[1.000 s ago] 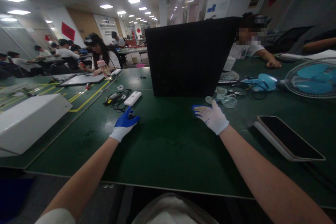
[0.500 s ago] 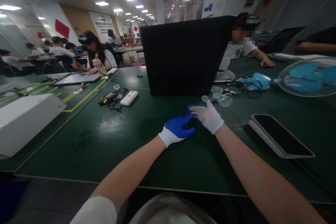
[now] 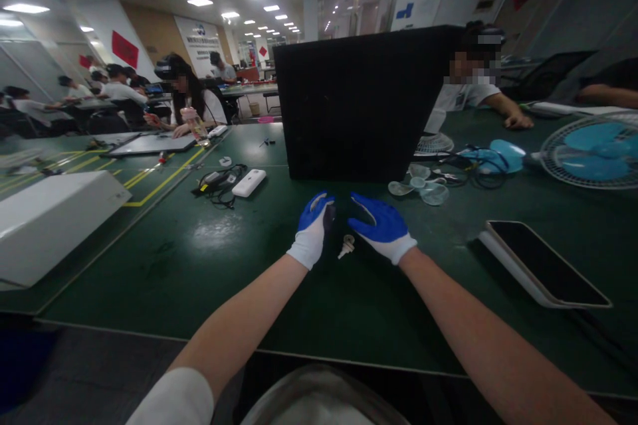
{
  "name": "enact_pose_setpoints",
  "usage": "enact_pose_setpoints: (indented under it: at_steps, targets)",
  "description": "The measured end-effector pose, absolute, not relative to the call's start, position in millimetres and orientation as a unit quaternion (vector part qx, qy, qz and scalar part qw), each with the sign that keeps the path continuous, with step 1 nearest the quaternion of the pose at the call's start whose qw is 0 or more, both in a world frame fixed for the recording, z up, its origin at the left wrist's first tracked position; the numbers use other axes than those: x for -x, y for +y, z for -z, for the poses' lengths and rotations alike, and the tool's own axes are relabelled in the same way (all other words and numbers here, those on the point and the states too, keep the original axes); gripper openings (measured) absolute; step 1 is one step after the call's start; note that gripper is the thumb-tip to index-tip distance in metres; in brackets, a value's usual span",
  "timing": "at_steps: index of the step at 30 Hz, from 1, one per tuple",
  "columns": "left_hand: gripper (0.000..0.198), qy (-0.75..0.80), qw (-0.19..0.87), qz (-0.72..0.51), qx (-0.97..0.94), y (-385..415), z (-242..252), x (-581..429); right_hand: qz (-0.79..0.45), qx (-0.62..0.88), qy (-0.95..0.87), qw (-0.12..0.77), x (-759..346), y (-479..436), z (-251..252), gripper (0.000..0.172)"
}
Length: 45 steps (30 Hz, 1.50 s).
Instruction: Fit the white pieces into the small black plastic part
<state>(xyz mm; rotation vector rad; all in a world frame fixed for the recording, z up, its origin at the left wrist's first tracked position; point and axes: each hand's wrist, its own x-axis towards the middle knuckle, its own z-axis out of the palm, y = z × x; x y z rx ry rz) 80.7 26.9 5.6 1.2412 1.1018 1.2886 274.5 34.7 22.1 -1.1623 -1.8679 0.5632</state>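
Both of my hands wear blue and white gloves and are apart above the green table, in front of a large black box-like case (image 3: 356,113). My left hand (image 3: 313,229) is curled, its fingers bent around a small dark object (image 3: 329,216) at its inner side; the kind of object cannot be made out. My right hand (image 3: 383,222) is open, the thumb spread from the fingers, with nothing in it. Between the hands lies a small pale piece (image 3: 346,247) with a rounded head and a narrow tip, touched by neither hand.
A handheld fan's clear blue blades (image 3: 433,192) lie right of the case. A phone-like slab (image 3: 548,262) and a blue fan (image 3: 588,149) are farther right. Left are a white power bank (image 3: 249,182), cables (image 3: 219,182) and a white box (image 3: 60,226). Other people sit beyond.
My hands have moved apart from near touching. The right hand has turned to show its blue side and the left has turned upright. The small pale piece is now visible between them.
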Motion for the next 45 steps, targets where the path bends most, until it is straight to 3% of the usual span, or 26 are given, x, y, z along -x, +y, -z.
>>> enact_pose_setpoints:
  at_steps: [2, 6, 9, 13, 18, 21, 23, 25, 29, 32, 35, 41, 45]
  targets:
    - [0.055, 0.405, 0.614, -0.585, -0.342, 24.1, -8.9, -82.2, -0.150, 0.428, -0.810, 0.373, -257.3, 20.4, -29.5, 0.078]
    - [0.051, 0.329, 0.718, -0.551, -0.267, 14.3, -11.5, -82.5, -0.093, 0.414, -0.831, 0.359, -237.2, 5.4, -35.9, 0.067]
    - [0.041, 0.395, 0.614, -0.538, -0.421, 9.1, -10.5, -67.7, -0.067, 0.424, -0.824, 0.369, -242.0, 4.0, -36.2, 0.067]
    - [0.030, 0.425, 0.325, -0.467, -0.704, 3.4, -9.2, -32.9, -0.047, 0.432, -0.833, 0.342, -250.1, 1.6, -36.1, 0.071]
    - [0.025, 0.447, 0.149, -0.354, -0.808, -0.1, -10.8, -7.9, -0.085, 0.409, -0.857, 0.302, -241.4, -3.1, -34.4, 0.071]
    - [0.025, 0.497, 0.111, -0.332, -0.794, 6.3, -11.3, -2.3, -0.107, 0.419, -0.843, 0.320, -248.6, 4.5, -35.5, 0.073]
    - [0.026, 0.540, 0.098, -0.344, -0.762, 13.3, -10.4, 1.4, -0.123, 0.466, -0.821, 0.307, -262.3, 14.3, -37.5, 0.060]
    - [0.025, 0.575, 0.097, -0.360, -0.728, 20.1, -8.3, 4.5, -0.145, 0.513, -0.815, 0.229, -276.7, 24.2, -40.1, 0.048]
    - [0.025, 0.603, 0.123, -0.371, -0.695, 27.0, -2.3, 4.8, -0.131, 0.527, -0.839, 0.041, -283.8, 30.7, -44.5, 0.050]
    - [0.025, 0.598, 0.133, -0.353, -0.707, 25.6, 1.8, 0.6, -0.096, 0.535, -0.839, -0.017, -270.1, 24.8, -46.0, 0.059]
    - [0.025, 0.586, 0.142, -0.332, -0.725, 22.9, 5.5, -3.0, -0.065, 0.541, -0.837, -0.045, -257.0, 19.4, -47.7, 0.052]
    - [0.026, 0.564, 0.162, -0.321, -0.744, 21.7, 10.1, -4.3, -0.116, 0.559, -0.820, 0.032, -257.5, 16.1, -48.7, 0.026]
    - [0.028, 0.562, 0.158, -0.305, -0.752, 20.1, 6.6, -6.5, -0.103, 0.553, -0.794, 0.230, -261.6, 11.8, -45.4, 0.020]
